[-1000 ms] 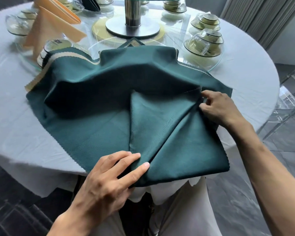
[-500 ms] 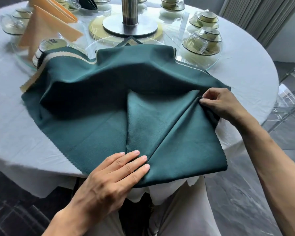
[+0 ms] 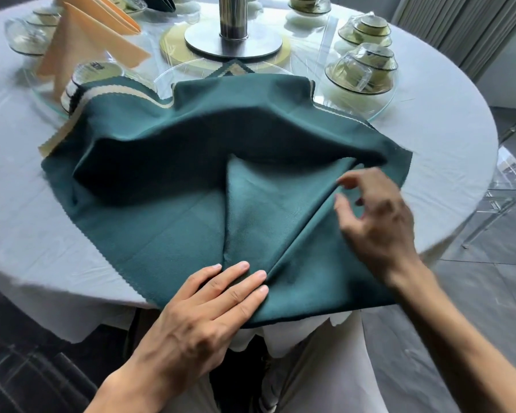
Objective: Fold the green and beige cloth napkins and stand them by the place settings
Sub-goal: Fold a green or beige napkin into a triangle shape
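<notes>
Lies spread across the near bench [image 3: 24, 204] edge, the green napkin [image 3: 161, 231], pinned flat at its pleat point by the left hand [image 3: 203, 311], pleat fanning away toward the right hand [image 3: 379, 222], nearer, hovering loosely open, holding nothing.

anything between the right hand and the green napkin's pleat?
Nothing visible. The right hand hovers with loosely spread fingers just over the raised fold of the green napkin, only air between them. The left hand presses the fold's near end flat at the table edge, off to the side.
</notes>
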The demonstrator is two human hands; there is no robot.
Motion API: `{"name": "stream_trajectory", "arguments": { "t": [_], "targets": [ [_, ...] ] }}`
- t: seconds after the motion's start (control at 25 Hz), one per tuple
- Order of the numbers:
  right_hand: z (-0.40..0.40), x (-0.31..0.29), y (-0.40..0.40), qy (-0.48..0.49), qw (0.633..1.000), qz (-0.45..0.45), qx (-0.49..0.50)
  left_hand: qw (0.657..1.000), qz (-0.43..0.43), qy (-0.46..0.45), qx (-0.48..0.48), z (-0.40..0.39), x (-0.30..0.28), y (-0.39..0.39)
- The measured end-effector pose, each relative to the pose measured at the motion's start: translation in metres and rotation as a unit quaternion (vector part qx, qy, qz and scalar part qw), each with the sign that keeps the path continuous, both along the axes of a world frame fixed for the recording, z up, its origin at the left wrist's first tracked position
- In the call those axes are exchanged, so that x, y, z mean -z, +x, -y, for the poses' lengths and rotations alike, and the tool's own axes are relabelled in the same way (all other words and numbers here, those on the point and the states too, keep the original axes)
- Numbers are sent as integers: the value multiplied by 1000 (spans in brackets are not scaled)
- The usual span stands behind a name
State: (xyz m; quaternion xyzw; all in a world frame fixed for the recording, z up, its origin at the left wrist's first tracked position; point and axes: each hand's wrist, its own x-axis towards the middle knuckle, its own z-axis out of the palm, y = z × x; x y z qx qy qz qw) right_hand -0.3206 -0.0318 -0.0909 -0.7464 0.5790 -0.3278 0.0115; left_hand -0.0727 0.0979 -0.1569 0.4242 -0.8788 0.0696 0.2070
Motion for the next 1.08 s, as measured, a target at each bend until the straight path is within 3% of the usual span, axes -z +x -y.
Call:
{"name": "stream_trajectory", "arguments": {
  "t": [0.12, 0.24, 0.56, 0.68, 0.76, 0.84, 0.92, 1.0, 1.08],
  "targets": [
    [-41, 28, 26, 29, 977, -146, -153, 999, 7, 21, -28, -3, -5, -4],
    [-45, 47, 34, 74, 954, -248, -152, 994, 26, 91, -48, -8, -15, -9],
    [-43, 48, 36, 83, 946, -281, -140, 944, 64, 240, -218, 95, -33, 15],
    [-42, 48, 35, 84, 945, -284, -135, 934, 88, 251, -239, 130, -36, 27],
    [-42, 48, 35, 90, 944, -286, -138, 946, 62, 211, -239, 128, -37, 22],
    [-42, 48, 36, 90, 945, -284, -138, 977, -19, 124, -171, 102, -39, 15],
    [-42, 48, 36, 87, 946, -280, -141, 991, -80, 101, -29, 65, -38, 11],
    [-43, 48, 36, 87, 950, -256, -156, 992, -18, 110, 65, 33, -32, 11],
    [-38, 46, 31, 108, 953, -224, -173, 991, 49, 93, 86, 22, -20, 15]
  ]
}}
